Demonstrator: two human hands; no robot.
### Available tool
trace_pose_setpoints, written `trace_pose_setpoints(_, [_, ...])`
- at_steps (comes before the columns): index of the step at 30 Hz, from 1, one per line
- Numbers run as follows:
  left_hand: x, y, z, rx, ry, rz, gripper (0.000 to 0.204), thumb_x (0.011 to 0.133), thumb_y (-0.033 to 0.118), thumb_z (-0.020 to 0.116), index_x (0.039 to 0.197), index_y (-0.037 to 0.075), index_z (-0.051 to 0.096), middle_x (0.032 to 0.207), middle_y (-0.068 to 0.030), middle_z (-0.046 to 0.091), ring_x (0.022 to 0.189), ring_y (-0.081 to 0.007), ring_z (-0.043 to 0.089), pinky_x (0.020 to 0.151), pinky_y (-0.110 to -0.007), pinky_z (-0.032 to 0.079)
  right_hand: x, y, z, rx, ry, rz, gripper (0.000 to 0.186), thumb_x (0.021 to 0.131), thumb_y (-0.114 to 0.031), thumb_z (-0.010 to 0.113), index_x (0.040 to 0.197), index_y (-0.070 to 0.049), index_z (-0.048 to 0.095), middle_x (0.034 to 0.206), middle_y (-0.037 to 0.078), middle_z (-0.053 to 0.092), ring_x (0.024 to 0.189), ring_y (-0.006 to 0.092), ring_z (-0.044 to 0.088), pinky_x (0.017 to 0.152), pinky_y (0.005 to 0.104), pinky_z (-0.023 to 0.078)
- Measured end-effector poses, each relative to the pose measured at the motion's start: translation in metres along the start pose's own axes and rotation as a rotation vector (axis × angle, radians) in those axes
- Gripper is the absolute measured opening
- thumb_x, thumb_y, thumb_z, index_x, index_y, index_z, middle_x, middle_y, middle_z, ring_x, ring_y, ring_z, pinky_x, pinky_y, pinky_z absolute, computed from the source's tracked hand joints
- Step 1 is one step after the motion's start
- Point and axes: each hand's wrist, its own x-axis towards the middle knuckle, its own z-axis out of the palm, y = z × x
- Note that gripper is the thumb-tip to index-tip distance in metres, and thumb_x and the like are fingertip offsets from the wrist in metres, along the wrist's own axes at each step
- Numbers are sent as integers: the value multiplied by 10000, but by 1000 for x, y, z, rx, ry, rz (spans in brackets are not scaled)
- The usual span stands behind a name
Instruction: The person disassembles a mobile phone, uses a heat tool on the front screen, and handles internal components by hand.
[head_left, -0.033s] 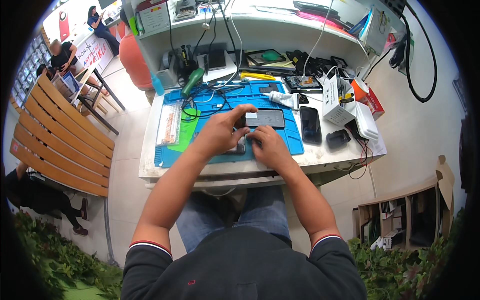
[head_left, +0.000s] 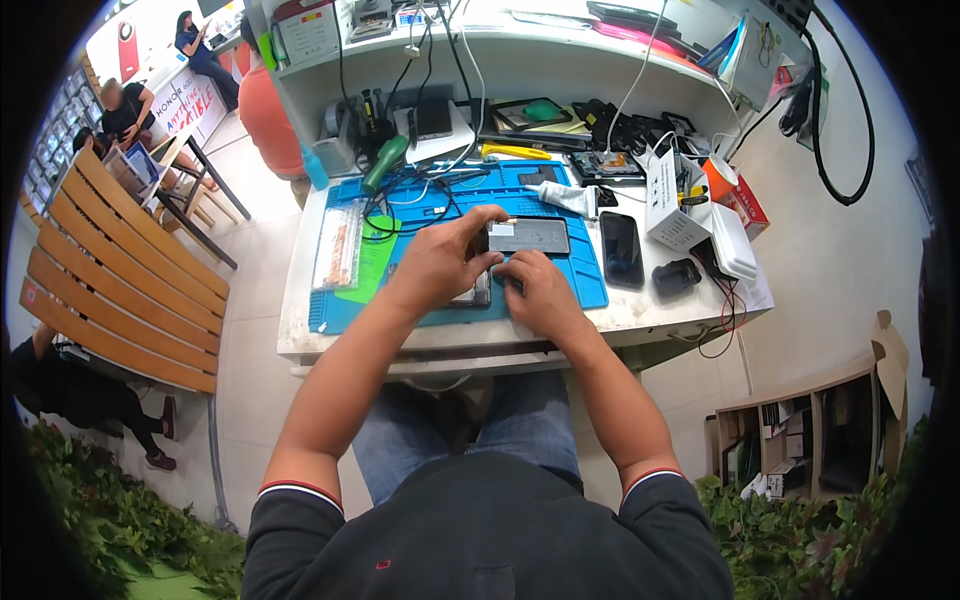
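Observation:
My left hand (head_left: 436, 264) is bent over the blue work mat (head_left: 583, 265), its index finger arched and thumb drawn in. What it grips, if anything, is hidden. Close beside it, my right hand (head_left: 541, 296) has its fingers curled in, their tips near my left thumb; I cannot make out anything between them. Under the hands lies an opened phone (head_left: 480, 293), mostly covered, with its dark edge showing. Just beyond my fingers a dark rectangular phone housing (head_left: 538, 236) rests on the mat, with a pale patch at its left end.
Right of the mat lies a black phone (head_left: 622, 250), with a white tube (head_left: 565, 198) behind. A green-handled tool (head_left: 386, 164) and tangled black cables (head_left: 405, 200) sit at the back left. A clear bag of small parts (head_left: 338, 248) lies by a green sheet (head_left: 374, 262).
My left thumb has shifted very slightly right, toward my right fingertips. Everything else looks the same.

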Motion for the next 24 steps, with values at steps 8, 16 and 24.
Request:
trace_pose_setpoints(8, [-9,-15,4,-184,93,51,764,924,27,901,1581,181,543,966,-68,827,886,-208,836,820,-348,663,5,-2,0,12,8,-16,180,887,-42,746,1056,-18,804,1014,157,745,1026,384,693,951,502,570])
trace_pose_setpoints(16, [-12,-20,4,-199,211,-23,762,923,51,915,1576,147,535,938,-72,831,852,-174,834,821,-328,666,13,-7,-4,42,-65,-13,139,922,-102,792,1034,-19,789,974,158,743,1016,383,701,943,506,565])
trace_pose_setpoints(24, [-11,-26,-3,-249,317,-55,740,946,44,895,1576,149,523,994,-61,817,920,-169,834,858,-327,665,38,-4,-2,-214,-289,-176,88,958,-87,723,973,-2,732,1000,201,738,1011,404,702,942,511,559])
